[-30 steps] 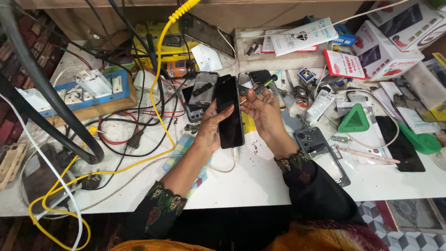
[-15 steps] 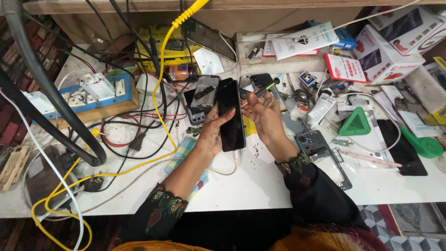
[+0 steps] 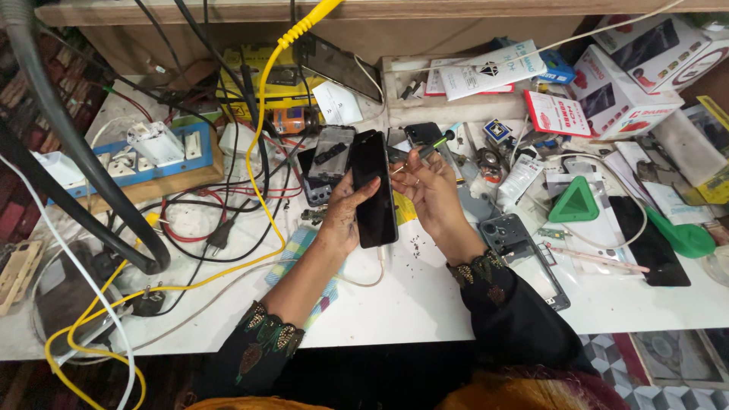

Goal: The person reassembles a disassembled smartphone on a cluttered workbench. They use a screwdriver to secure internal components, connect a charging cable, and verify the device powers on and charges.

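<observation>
My left hand (image 3: 345, 209) grips a black smartphone (image 3: 374, 190) upright above the white workbench (image 3: 425, 304), its dark screen facing me. My right hand (image 3: 427, 186) is beside the phone's right edge, pinching a thin screwdriver (image 3: 431, 146) with a green and black handle; its tip points at the phone's edge. Behind the phone lie opened phone bodies (image 3: 328, 159).
A yellow cable (image 3: 262, 137) loops across the left side among black and red wires. A blue power strip (image 3: 133, 156) lies far left. A phone frame (image 3: 524, 254), a green triangular pick (image 3: 575, 203), a black screen panel (image 3: 645, 239) and boxes (image 3: 630, 83) crowd the right.
Both hands and the phone have stayed in nearly the same place; the phone has tipped slightly and the view has shifted a little.
</observation>
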{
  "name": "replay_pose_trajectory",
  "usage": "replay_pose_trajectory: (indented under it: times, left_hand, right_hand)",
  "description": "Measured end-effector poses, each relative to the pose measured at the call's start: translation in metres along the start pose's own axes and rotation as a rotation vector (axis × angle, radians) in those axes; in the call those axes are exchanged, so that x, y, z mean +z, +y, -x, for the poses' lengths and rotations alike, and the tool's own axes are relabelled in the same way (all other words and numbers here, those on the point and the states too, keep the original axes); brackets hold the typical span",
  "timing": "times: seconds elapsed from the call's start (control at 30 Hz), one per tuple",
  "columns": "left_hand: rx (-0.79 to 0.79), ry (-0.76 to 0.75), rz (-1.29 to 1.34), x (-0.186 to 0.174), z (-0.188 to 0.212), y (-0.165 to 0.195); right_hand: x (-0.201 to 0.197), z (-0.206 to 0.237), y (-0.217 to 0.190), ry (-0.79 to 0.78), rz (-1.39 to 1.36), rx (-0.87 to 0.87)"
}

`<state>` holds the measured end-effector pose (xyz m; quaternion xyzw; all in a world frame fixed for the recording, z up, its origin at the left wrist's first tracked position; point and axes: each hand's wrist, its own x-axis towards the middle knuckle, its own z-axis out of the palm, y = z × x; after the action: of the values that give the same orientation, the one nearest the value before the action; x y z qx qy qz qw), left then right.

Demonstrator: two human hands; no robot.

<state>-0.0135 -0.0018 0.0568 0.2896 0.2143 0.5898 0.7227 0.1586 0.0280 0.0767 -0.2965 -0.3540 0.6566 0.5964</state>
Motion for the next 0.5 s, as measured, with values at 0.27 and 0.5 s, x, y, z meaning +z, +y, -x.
replay_pose_trajectory:
  times: [0.27,0.5]
  left_hand:
    - [0.014,-0.01,-0.009,-0.0012,-0.0008,-0.001]
    - [0.013,-0.011,-0.008,0.0016,0.0011,0.0012]
  right_hand:
    - [-0.0011,-0.0008,-0.0021,0.003,0.038,0.0]
    - [-0.0024,-0.0011,-0.0017,-0.006,0.038,0.009]
